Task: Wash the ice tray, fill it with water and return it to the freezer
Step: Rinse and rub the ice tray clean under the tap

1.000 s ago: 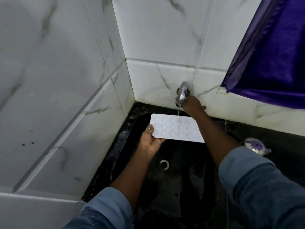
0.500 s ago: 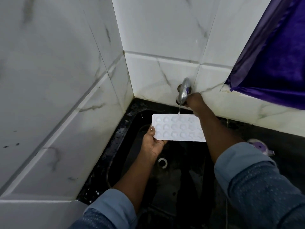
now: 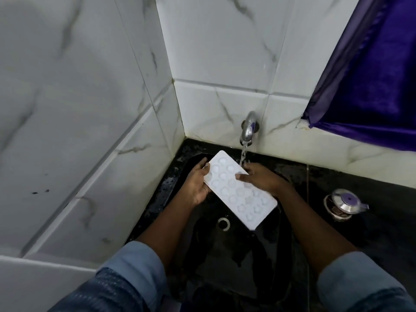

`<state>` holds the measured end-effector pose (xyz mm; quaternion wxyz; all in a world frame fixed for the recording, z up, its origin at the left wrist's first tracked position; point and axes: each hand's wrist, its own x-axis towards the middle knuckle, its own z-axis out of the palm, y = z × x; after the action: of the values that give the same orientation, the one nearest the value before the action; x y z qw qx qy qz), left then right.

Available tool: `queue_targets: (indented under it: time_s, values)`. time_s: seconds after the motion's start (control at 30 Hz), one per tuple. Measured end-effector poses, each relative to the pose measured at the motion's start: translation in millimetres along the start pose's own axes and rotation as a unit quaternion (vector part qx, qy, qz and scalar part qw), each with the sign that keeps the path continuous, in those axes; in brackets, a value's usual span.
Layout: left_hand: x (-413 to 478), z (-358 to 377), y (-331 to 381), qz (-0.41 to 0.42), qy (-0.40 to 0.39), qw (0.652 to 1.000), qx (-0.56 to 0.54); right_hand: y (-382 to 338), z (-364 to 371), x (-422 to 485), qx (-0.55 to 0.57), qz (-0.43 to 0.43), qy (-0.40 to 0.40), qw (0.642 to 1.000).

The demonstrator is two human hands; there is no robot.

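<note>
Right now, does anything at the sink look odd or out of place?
Nothing stands out. Both hands, left hand and right hand, hold the white ice tray tilted under the running tap, over the black sink.

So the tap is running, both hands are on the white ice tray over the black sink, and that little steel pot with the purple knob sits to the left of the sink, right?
Not quite. The steel pot with the purple knob sits to the right of the black sink, on the dark counter, as the head view shows. The rest holds: the tap is running, and the left hand and right hand both hold the white ice tray.
</note>
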<state>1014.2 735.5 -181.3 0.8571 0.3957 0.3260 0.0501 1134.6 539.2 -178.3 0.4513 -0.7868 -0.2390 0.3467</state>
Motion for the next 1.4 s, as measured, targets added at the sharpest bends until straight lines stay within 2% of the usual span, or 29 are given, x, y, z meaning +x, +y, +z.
queue_targets:
  time_s: [0.07, 0.17, 0.27, 0.37, 0.47, 0.63, 0.73, 0.87, 1.03, 1.1, 1.17, 1.23, 1.27, 1.3, 1.33, 1.37, 1.4]
  values:
    - [-6, -1, 6, 0.004, 0.056, 0.997, 0.047, 15, 9, -9, 0.121, 0.041, 0.022, 0.992]
    - [-18, -18, 5, -0.007, 0.121, 0.986, 0.117, 39, 31, -28, 0.266, 0.121, 0.1, 0.951]
    - [-39, -42, -3, -0.042, 0.14, 0.984, 0.105, 59, 56, -44, 0.324, 0.168, 0.209, 0.907]
    - [-64, -63, -12, -0.07, 0.142, 0.984, 0.077, 66, 71, -59, 0.346, 0.187, 0.245, 0.886]
    - [-82, -81, -19, -0.076, 0.145, 0.986, 0.042, 62, 77, -76, 0.392, 0.187, 0.309, 0.846]
    - [-97, -98, -26, -0.091, 0.147, 0.985, -0.004, 55, 88, -93, 0.444, 0.162, 0.326, 0.819]
    - [-100, -100, -34, -0.104, 0.144, 0.984, 0.003, 50, 97, -101, 0.46, 0.145, 0.306, 0.821]
    - [-107, -91, -40, -0.128, 0.123, 0.984, 0.024, 43, 105, -106, 0.489, 0.131, 0.316, 0.803]
    - [-117, -63, -48, -0.13, 0.057, 0.987, 0.081, 30, 112, -109, 0.517, 0.12, 0.3, 0.793]
    - [-117, -52, -55, -0.118, -0.001, 0.991, 0.062, 20, 117, -111, 0.518, 0.117, 0.265, 0.805]
    - [-114, -45, -59, -0.064, -0.05, 0.997, -0.012, 13, 121, -113, 0.505, 0.117, 0.233, 0.823]
    - [-111, -40, -57, -0.018, -0.036, 0.997, -0.062, 6, 123, -118, 0.484, 0.122, 0.213, 0.84]
    - [-109, -39, -54, -0.004, -0.013, 0.998, -0.067, 6, 122, -118, 0.447, 0.124, 0.243, 0.852]
    - [-109, -38, -50, 0.003, 0.0, 0.997, -0.075, 9, 119, -116, 0.364, 0.125, 0.309, 0.87]
    - [-109, -39, -47, 0.01, -0.003, 0.997, -0.081, 12, 112, -113, 0.228, 0.113, 0.379, 0.89]
    - [-111, -39, -44, 0.012, -0.016, 0.996, -0.086, 15, 106, -109, 0.067, 0.083, 0.402, 0.909]
    - [-111, -40, -41, 0.008, -0.03, 0.996, -0.085, 17, 102, -104, -0.09, 0.056, 0.372, 0.922]
